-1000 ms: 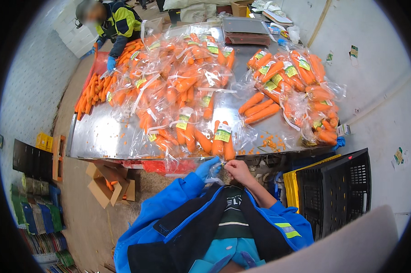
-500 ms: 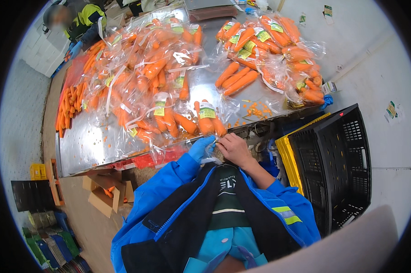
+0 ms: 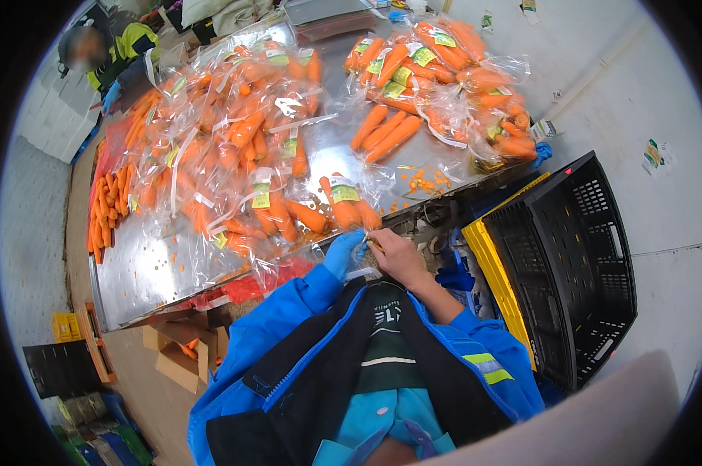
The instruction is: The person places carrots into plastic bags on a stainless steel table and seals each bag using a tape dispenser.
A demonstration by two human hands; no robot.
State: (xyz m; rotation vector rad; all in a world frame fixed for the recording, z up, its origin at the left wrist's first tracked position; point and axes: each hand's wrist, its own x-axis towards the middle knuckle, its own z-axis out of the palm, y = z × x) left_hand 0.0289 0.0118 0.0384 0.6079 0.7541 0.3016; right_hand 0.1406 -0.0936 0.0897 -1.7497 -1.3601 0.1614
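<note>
At the near edge of the metal table lies a clear plastic bag of carrots (image 3: 349, 203) with a green and white label, its gathered neck toward me. My left hand (image 3: 341, 253), in a blue glove, is closed round that neck. Bare and just to its right, my right hand (image 3: 397, 258) pinches at the same neck. A thin yellowish strip shows at its fingertips, too small to name. Loose plastic hangs below the hands. Left of this bag are another labelled bag of carrots (image 3: 272, 210) and a large heap of filled bags (image 3: 242, 116).
More bagged carrots (image 3: 444, 70) are piled at the right, near three carrots (image 3: 390, 133) and orange scraps (image 3: 427, 181). Loose carrots (image 3: 109, 203) lie at the left end of the table (image 3: 141, 276). Black crate (image 3: 580, 272) and yellow crate (image 3: 497, 279) stand right; a cardboard box (image 3: 182, 363) is below left.
The whole view has shifted, so the table and bags sit farther left in the picture. My right fingers have moved slightly at the bag's neck, and the yellowish strip shows more. Both hands keep their grip.
</note>
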